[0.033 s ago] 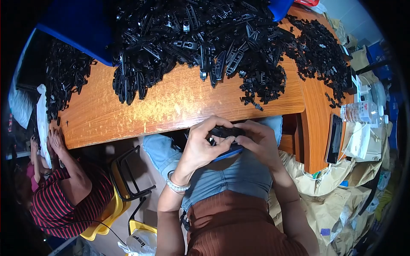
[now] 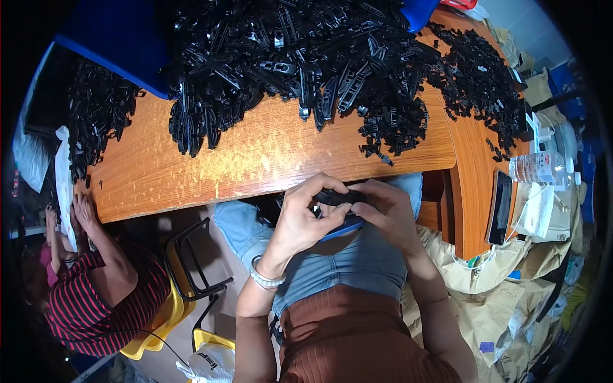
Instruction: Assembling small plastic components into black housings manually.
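Just below the middle of the frame, the left hand (image 2: 300,220) and the right hand (image 2: 386,214) close together on a small black plastic part (image 2: 337,196), held over the lap just under the near edge of the wooden table (image 2: 255,159). Both grips are shut on it, the left thumb pressing on top, the right fingers curled over its far end. A blue piece (image 2: 341,226) peeks out beneath the hands. Across the top of the frame lies a great heap of black plastic parts (image 2: 300,57); at the right edge sit a phone (image 2: 499,207) and a water bottle (image 2: 539,167). At lower left a person in a striped shirt (image 2: 89,306) works separately. I'd judge the pressing goes best with the part kept square between both thumbs, force even, so nothing slips or snaps
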A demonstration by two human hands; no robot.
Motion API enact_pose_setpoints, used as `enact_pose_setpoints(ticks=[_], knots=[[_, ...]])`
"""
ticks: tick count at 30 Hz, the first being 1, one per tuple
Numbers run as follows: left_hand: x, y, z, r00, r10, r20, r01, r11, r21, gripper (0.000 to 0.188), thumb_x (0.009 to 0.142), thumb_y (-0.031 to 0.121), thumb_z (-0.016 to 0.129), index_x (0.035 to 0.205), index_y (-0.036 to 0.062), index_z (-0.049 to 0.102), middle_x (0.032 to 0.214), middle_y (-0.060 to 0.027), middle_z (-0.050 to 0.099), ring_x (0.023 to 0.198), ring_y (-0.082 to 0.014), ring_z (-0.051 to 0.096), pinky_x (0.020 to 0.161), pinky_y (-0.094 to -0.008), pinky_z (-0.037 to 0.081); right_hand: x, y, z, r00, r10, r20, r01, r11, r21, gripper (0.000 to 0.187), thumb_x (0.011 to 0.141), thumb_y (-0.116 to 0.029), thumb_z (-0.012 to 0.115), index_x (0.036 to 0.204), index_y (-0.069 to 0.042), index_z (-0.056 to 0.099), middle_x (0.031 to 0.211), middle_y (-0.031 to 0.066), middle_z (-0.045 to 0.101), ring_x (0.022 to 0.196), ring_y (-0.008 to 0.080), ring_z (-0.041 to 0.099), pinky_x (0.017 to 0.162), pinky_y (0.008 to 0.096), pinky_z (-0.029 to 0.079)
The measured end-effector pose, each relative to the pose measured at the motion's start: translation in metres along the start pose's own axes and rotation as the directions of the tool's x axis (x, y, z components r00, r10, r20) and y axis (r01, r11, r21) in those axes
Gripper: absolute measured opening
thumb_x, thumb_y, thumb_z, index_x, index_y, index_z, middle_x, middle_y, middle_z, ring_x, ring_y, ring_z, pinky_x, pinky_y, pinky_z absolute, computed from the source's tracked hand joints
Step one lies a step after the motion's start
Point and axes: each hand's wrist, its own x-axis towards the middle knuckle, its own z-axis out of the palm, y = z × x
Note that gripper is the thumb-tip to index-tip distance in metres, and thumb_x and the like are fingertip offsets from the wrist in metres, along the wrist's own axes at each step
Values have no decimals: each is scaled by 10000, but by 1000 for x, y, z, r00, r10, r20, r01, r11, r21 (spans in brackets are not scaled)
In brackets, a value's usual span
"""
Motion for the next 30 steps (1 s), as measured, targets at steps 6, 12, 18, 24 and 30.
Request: enact_pose_setpoints(ticks=[6, 12, 18, 24, 30], knots=[[-1, -2, 0, 999, 10, -32, -8, 998, 61, 261, 778, -36, 642, 1033, -15, 588, 795, -39, 634, 634, -49, 591, 546, -184, 456, 0, -1, -5, 998, 36, 47, -29, 991, -133, 267, 830, 2, 625, 1085, 76, 594, 966, 71, 578, 860, 122, 576, 755, 238, 467], [34, -13, -29, 990, -22, 140, -2, 985, 170, 187, 901, 98, 558, 937, -67, 640, 770, -114, 660, 638, -131, 643, 575, -239, 491, -2, -6, -15, 985, -65, 162, 124, 913, -388, 177, 813, -33, 634, 984, -9, 669, 772, 73, 596, 702, 164, 587, 649, 267, 454], [119, -22, -27, 829, 465, -309, -83, 649, 756, 302, 786, 162, 702, 970, -26, 554, 809, -170, 605, 654, -296, 611, 558, -367, 476, 36, 4, -24, 793, -608, -35, 263, 394, -881, 171, 787, -33, 649, 956, -6, 636, 851, 134, 620, 790, 284, 599, 688, 324, 479], [126, -31, -27, 818, 457, -349, 15, 591, 806, 271, 770, 179, 649, 913, -44, 593, 881, -190, 602, 687, -332, 614, 607, -421, 477, 44, 14, -15, 818, -573, -44, 152, 290, -945, 208, 801, -12, 611, 1009, 2, 606, 880, 131, 604, 819, 301, 588, 707, 365, 479], [89, -34, -28, 777, 301, -554, -69, 914, 400, 161, 823, 87, 614, 919, -17, 539, 758, -86, 566, 547, -128, 529, 493, -268, 435, 37, 14, -23, 822, -569, -26, 157, 271, -949, 188, 859, -28, 543, 1036, -17, 604, 935, 151, 586, 834, 312, 582, 707, 371, 476]])
